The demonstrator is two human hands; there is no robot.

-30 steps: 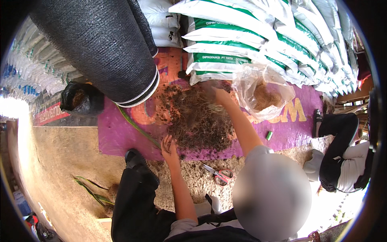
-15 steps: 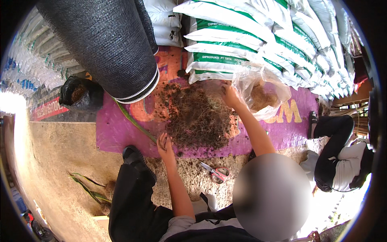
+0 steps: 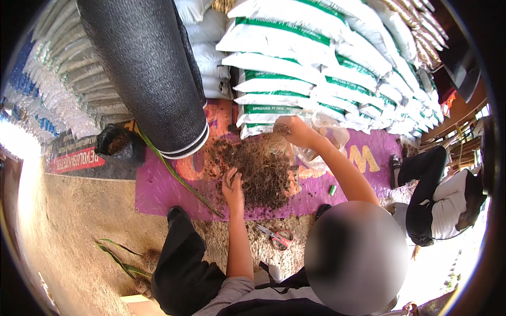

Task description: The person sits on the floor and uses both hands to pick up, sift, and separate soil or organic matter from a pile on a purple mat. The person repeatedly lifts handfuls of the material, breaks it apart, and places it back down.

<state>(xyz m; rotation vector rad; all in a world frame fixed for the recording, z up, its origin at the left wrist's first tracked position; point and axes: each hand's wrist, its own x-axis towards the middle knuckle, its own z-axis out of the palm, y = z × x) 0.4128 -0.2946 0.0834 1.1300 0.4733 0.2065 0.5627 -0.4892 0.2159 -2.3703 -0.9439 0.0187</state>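
Observation:
On a purple printed sheet [image 3: 369, 181] lies a flat mat of dark soil and tangled roots [image 3: 258, 181]. My right hand [image 3: 296, 131] is closed around a tuft of brown fibre [image 3: 268, 143], which hangs over the mat's far side. Behind that wrist a clear plastic bag [image 3: 337, 139] is partly hidden by the arm. My left hand [image 3: 233, 189] rests at the mat's left edge, fingers apart and holding nothing visible. A long green leaf with pale edges [image 3: 176, 174] lies to its left. Red-handled scissors [image 3: 279, 239] lie on the ground nearer to me.
Stacked white and green sacks [image 3: 279, 79] rise behind the sheet. A large black mesh roll [image 3: 147, 79] stands at the far left, beside a black bag of brown material [image 3: 118, 145]. A small green cylinder [image 3: 332, 190] lies right. Another person [image 3: 421, 200] sits at the right; leafy cuttings [image 3: 121, 258] lie lower left.
My right hand has moved left from beside the clear bag, with brown fibre in it, over the mat. My left hand has shifted from the leaf's end to the mat's edge. The view has shifted.

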